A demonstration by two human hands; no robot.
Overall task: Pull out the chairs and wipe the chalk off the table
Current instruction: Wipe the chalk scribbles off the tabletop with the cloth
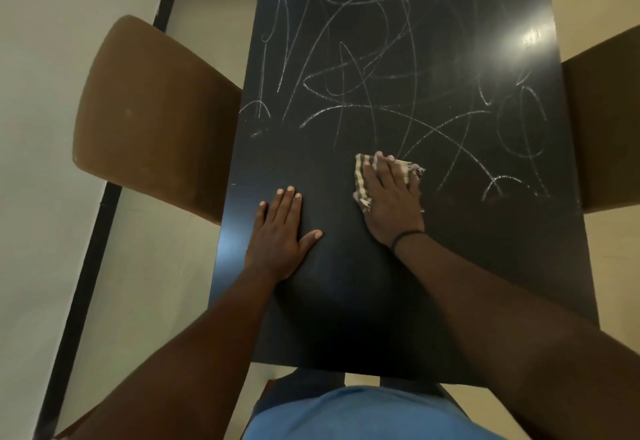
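Right hand (389, 197) presses a striped cloth (363, 176) flat on the black table (346, 301), fingers straight and close together; chalk (346, 86) lies just beyond fingertips and to the right. Left hand (278, 231) is flat, fingers together, thumb out. Risk: small cloth slips out from under the palm, so bare skin smears chalk; chairs (156, 110) touching the table edge may block reach.

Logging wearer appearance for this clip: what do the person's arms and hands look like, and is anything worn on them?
Both forearms are bare, with no sleeves in view and no gloves. The right hand has a thin black band around its wrist. The left hand shows nothing worn; no rings are visible on its fingers.
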